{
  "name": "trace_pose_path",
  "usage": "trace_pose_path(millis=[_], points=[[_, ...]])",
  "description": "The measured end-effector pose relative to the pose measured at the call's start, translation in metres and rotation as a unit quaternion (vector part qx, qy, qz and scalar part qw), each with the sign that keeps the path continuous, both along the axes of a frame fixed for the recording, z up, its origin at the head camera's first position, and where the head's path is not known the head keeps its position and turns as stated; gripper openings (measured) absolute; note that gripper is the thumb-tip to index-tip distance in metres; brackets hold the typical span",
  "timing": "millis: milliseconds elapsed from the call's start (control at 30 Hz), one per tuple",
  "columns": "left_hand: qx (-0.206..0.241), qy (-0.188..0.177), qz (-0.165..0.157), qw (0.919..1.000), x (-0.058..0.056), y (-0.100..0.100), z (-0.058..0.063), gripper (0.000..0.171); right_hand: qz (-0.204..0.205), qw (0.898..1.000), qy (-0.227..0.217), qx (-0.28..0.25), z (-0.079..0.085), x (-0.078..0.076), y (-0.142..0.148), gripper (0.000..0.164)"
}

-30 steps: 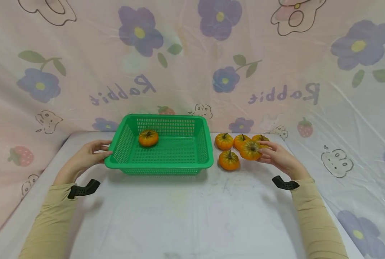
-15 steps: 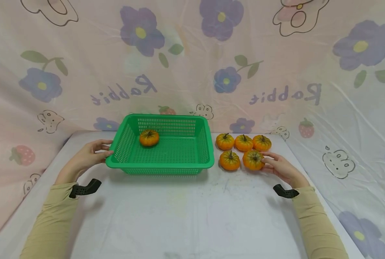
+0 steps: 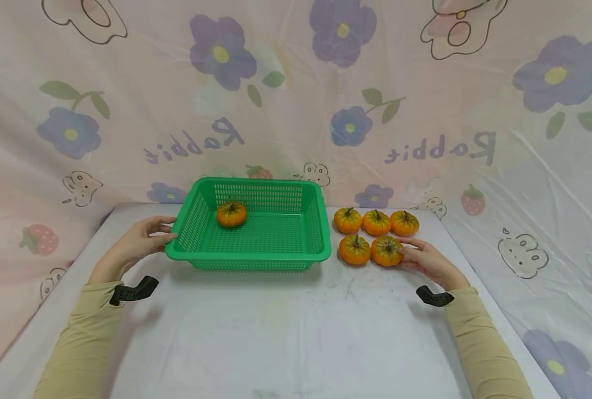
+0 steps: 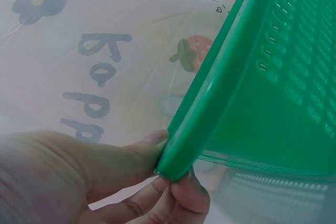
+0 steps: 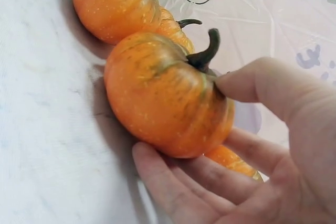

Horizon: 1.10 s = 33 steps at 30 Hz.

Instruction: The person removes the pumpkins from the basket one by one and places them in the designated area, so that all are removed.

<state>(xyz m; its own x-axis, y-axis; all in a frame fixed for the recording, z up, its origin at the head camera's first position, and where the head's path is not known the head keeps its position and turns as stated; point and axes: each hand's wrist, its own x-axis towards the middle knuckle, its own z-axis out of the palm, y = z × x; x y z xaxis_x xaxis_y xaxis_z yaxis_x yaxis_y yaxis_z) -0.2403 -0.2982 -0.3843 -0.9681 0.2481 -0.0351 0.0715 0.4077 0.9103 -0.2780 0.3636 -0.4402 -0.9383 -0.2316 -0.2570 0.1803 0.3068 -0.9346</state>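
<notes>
My left hand (image 3: pixel 137 244) pinches the left rim of a green plastic basket (image 3: pixel 248 256); in the left wrist view the thumb lies on one side of the rim (image 4: pixel 191 129) and the fingers curl below it. One small orange pumpkin (image 3: pixel 231 214) sits inside, toward the back left. To the right of the basket, my right hand (image 3: pixel 427 263) grips another small pumpkin (image 3: pixel 386 251) at the right end of the front row. The right wrist view has the thumb near this pumpkin's dark stem (image 5: pixel 206 53) and the fingers along its lower side.
Beside the held pumpkin stands a front-row pumpkin (image 3: pixel 354 250). Behind them is a row of three, including the middle pumpkin (image 3: pixel 376 223). A white cloth (image 3: pixel 286 332) covers the table, and a flowered curtain (image 3: pixel 286 111) hangs behind.
My right hand has brought its pumpkin down from over the back row to the table, then left against the neighbouring front pumpkin. The left hand still holds the basket rim.
</notes>
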Motion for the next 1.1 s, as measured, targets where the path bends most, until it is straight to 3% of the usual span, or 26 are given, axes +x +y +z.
trace_pose_path(millis=[700, 1100], points=[[-0.003, 0.007, 0.001, 1.0, 0.0, 0.0, 0.0, 0.061, -0.021, 1.0, 0.005, -0.011, 0.001, -0.002, -0.002, 0.061], [0.001, -0.001, 0.002, 1.0, 0.0, -0.001, -0.001, 0.061, 0.007, 0.999, 0.035, 0.037, 0.039, 0.0, 0.009, 0.069]])
